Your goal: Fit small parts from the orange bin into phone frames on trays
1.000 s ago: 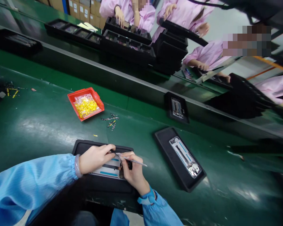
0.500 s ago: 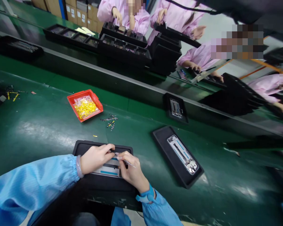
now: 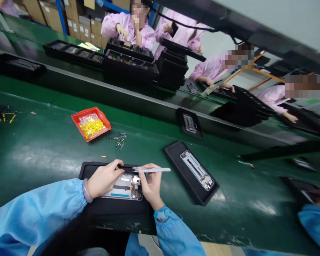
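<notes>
My left hand pinches a thin black strip just above the top edge of a phone chassis. The chassis lies face up in a black tray, showing silver metal and a blue strip. My right hand is shut on slim metal tweezers, whose tips point left and reach the black strip. Both hands sit over the chassis's upper side, and my fingers hide part of its right end.
To the right lies another black tray holding a phone chassis. Beyond are a red tray of yellow pieces and scattered small parts on the green bench. Co-workers in pink sit across the conveyor; a blue sleeve shows right.
The tweezers have swung from pointing down-right to lying level. The dark band across the chassis is gone, and a black strip now sits at my fingers. The view has tilted and drawn back.
</notes>
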The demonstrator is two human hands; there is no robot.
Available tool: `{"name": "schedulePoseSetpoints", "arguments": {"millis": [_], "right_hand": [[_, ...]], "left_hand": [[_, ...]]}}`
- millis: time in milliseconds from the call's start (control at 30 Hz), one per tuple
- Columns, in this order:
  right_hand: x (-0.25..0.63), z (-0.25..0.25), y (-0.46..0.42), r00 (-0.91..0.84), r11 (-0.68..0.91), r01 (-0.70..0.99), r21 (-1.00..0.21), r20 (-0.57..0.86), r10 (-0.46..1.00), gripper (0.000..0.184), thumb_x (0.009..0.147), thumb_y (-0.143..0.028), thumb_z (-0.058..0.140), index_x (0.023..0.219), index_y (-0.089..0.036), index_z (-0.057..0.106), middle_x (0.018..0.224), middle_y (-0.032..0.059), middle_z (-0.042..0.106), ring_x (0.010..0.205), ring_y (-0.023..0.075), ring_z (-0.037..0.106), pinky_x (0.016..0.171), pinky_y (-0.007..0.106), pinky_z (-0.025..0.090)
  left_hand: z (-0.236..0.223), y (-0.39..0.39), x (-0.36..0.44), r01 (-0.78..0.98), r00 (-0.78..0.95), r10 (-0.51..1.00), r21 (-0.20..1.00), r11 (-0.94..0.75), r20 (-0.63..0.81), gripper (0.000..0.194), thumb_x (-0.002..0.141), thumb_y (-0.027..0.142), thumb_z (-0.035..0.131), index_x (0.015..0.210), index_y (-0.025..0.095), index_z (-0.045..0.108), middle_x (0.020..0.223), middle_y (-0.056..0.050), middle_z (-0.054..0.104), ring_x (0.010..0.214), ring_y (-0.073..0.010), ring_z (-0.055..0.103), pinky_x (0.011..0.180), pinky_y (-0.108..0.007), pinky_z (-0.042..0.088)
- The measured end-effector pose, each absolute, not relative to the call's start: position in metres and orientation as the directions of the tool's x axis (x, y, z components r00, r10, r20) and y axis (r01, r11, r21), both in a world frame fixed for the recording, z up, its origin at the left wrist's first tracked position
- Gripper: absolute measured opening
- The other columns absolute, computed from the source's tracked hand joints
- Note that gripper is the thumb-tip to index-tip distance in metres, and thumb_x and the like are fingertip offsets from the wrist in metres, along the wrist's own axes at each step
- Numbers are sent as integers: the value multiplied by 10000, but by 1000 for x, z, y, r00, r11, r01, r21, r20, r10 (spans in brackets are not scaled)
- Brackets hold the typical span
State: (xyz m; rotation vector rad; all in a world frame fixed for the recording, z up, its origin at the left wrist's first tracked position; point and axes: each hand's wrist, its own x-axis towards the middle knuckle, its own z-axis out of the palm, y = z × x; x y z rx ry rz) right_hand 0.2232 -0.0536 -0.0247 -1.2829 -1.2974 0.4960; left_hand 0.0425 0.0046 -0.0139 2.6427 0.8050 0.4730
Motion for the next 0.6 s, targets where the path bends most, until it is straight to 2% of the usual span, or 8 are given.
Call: {"name": "schedulePoseSetpoints", "arguments": {"millis": [67,133,267,367,467,600], "right_hand": [[223,-27,-52,403,290,255,-923,374,835,164,878,-252,560,966,-252,420,817,-11,547,739,146,636,699,301,519],[224,-28,-49,442,298,200,-933,357,823,196,867,-280,588,959,-254,417,805,-20,552,718,140,640,693,296,520],[232,-24,-42,483,345,233,-909,416,771,219,863,-339,597,965,-246,427,825,-6,572,745,147,639,710,308,514],[242,-16,-47,514,329,278,-902,429,743,150,929,-380,471,982,-244,436,810,-7,561,736,147,632,707,314,504],[252,-8,-63,516,202,364,-909,378,769,206,944,-430,399,957,-231,452,767,-7,545,716,159,618,694,315,486],[262,0,-84,496,-66,498,-865,222,839,318,912,-510,382,892,-215,498,676,-11,536,624,159,553,630,278,445]], "left_hand": [[-14,4,44,464,785,575,396,-792,232,245,883,72,375,944,153,598,1080,-85,550,791,-136,626,707,-255,555],[-14,4,47,473,788,569,360,-804,235,241,875,53,387,900,140,610,1086,-94,561,790,-139,626,715,-256,554],[-14,1,50,467,813,511,211,-859,280,272,816,-25,376,899,97,604,1084,-135,594,861,-176,635,730,-264,552],[-15,-1,49,435,810,439,103,-895,390,327,793,-46,341,963,70,595,1055,-155,618,848,-188,647,725,-270,551],[-16,-2,46,432,790,410,60,-900,456,367,776,-54,318,979,76,594,1043,-152,627,804,-173,652,701,-247,545],[-20,-4,44,456,760,439,88,-886,480,399,740,-66,310,967,104,591,1035,-136,625,821,-176,654,718,-252,545]]}}
